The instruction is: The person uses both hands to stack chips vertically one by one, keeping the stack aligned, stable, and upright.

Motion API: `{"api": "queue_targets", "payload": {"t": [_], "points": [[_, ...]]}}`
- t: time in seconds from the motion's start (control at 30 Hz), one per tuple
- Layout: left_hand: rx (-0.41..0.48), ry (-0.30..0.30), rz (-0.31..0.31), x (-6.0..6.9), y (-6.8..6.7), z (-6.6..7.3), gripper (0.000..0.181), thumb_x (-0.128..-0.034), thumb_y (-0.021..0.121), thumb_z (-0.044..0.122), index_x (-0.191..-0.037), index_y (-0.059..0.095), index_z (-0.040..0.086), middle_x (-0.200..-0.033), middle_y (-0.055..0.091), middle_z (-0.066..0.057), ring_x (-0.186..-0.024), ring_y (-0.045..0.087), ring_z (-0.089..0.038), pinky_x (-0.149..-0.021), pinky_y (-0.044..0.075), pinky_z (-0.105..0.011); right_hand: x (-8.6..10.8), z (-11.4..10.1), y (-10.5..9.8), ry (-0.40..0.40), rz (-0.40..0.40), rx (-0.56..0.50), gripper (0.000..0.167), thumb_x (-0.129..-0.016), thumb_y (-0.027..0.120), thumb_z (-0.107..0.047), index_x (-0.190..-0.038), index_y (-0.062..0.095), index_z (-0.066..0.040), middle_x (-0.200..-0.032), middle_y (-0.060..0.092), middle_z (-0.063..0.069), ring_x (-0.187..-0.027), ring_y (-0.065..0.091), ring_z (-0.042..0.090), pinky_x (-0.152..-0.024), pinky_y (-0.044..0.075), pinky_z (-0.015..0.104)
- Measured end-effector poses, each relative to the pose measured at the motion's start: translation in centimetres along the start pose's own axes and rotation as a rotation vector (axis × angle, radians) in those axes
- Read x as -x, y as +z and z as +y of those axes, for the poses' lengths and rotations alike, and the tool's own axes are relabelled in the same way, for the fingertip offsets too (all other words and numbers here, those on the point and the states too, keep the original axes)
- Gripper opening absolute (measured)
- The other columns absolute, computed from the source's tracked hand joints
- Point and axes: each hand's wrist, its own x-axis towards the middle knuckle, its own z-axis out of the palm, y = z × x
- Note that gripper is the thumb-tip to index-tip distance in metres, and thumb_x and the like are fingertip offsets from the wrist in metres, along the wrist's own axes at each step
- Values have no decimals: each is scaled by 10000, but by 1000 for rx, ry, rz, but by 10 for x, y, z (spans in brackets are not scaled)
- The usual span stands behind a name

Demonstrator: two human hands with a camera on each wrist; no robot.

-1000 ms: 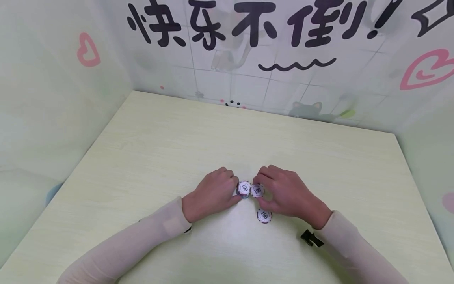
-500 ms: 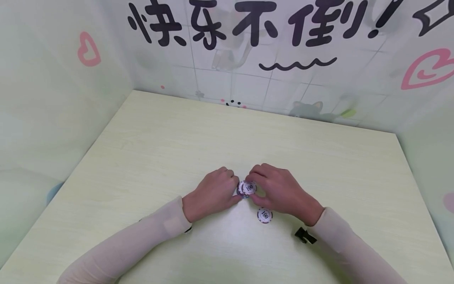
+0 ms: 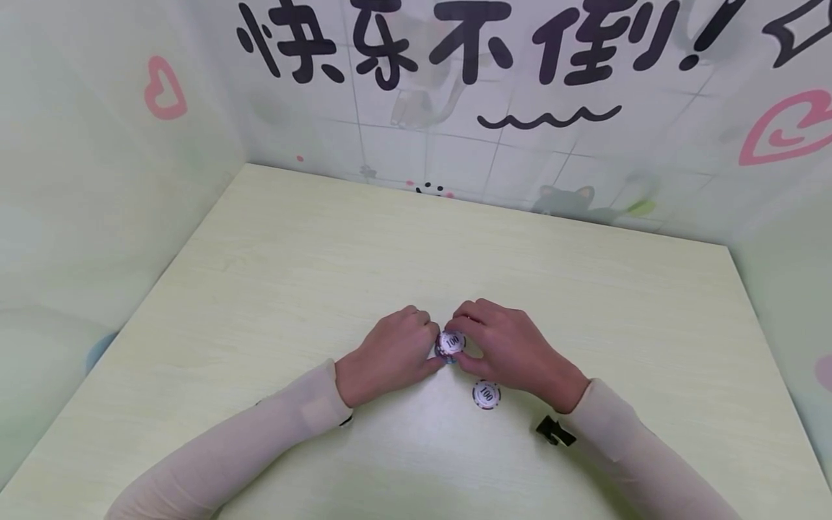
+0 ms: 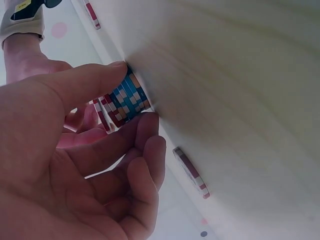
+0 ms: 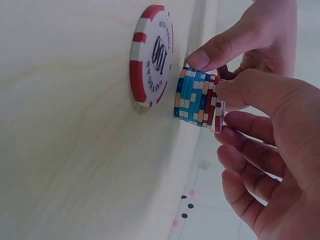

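My left hand (image 3: pixel 390 355) grips a short upright stack of poker chips (image 5: pixel 191 97) between thumb and fingers. Blue chips make up its lower part, with red and white ones above. With thumb and fingertips, my right hand (image 3: pixel 513 352) pinches a white poker chip (image 3: pixel 451 341) marked 100, which lies on top of the stack, slightly tilted in the right wrist view. Another chip marked 100, a loose one (image 3: pixel 487 395) with a red and white edge, lies flat below my right hand. In the left wrist view, a further chip (image 4: pixel 191 172) lies beyond my left fingers.
The pale wooden table (image 3: pixel 312 238) meets a printed wall sheet (image 3: pixel 448 155) at the back. Sheets also hang at the left and right sides. A black clip-like piece (image 3: pixel 555 431) is by my right sleeve.
My right hand has moved left with the chip marked 100, from beside the stack to over it. My left hand has stayed at the stack. The loose chip lies unmoved.
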Motion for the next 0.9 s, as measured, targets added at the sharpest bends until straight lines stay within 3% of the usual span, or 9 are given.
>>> {"api": "queue_targets", "payload": {"t": [0.5,0.9], "points": [[-6,-5,-13,-1,-1,1,331,-917,912,334,-819,736,71,-714,573,-11,-682,534,-197,-595,445,-286,1,1,2,-7,10,7,317,-858,928,-205,-1127,791,-108,-1123,727,1,-981,681,178,-686,590,309],[1,-22,-36,-2,-1,2,336,-925,909,358,-881,774,53,-760,632,-29,-720,567,-204,-627,488,-303,12,1,-8,102,-39,21,335,-873,904,-284,-1133,788,-107,-1132,734,0,-983,685,192,-641,569,316]]}}
